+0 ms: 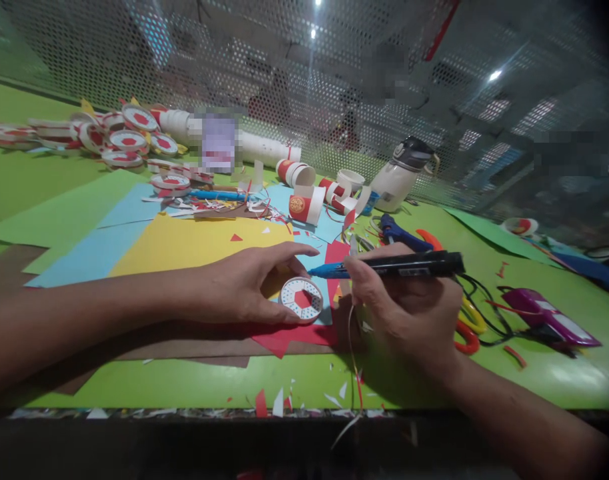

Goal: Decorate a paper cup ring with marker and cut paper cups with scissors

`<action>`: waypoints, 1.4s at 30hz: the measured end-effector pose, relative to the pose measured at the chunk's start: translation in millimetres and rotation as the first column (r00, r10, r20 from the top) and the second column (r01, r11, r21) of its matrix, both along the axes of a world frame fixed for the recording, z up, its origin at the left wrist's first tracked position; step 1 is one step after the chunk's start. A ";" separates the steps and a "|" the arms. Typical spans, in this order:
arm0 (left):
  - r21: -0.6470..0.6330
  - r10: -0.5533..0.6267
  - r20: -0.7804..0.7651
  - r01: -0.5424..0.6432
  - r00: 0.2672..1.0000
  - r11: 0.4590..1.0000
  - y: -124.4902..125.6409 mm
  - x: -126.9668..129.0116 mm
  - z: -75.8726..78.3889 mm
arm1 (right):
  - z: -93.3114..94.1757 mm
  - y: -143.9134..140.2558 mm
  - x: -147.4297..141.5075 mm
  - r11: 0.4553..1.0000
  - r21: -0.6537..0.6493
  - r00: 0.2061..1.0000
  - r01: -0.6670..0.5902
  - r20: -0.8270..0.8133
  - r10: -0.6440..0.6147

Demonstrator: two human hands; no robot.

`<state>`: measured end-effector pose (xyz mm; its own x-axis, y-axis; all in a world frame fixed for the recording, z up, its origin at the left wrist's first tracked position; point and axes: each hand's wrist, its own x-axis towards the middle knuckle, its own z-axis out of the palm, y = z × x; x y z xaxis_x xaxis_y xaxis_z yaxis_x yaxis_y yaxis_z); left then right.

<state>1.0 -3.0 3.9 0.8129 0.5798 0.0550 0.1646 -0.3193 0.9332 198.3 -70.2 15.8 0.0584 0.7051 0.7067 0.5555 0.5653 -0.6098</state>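
Note:
My left hand (257,281) curls its thumb and fingers around the rim of a small round paper-cup base (295,291), which bears a red centre shape and blue dots on white. In my right hand (402,293) is a marker (384,265) with a blue front end and black barrel, held nearly level. Its tip points left, just above the cup base's upper edge; whether it touches cannot be seen. Beneath are coloured sheets: a yellow sheet (184,245), a light blue one and a red one. Scissors with orange and yellow handles (467,340) lie behind my right hand.
Finished-looking round cup pieces (129,141) are heaped at the back left. Cut paper cups (307,205) stand mid-table near a white flask (395,179). A blue glue gun (402,235) and a purple tool (549,317) lie right. Paper scraps litter the front edge.

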 end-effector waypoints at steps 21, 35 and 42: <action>-0.029 -0.004 0.059 0.006 0.998 1.000 -0.7 2.0 -2.6 | -7.0 6.9 0.1 0.987 -0.164 0.999 0.002 0.039 0.004; -0.063 -0.036 0.090 0.042 0.995 0.997 -1.2 3.0 -1.7 | -4.3 8.0 -0.1 0.989 -0.145 0.995 -0.004 0.096 0.018; -0.047 -0.012 0.060 0.015 0.998 0.999 -2.4 3.2 1.2 | -4.9 8.1 0.2 0.991 -0.130 0.992 0.013 0.124 0.003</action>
<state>4.2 -5.4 5.1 0.8168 0.5719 0.0762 0.1042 -0.2760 0.9555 198.5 -62.1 10.9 -0.0199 0.7915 0.6108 0.6340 0.4824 -0.6044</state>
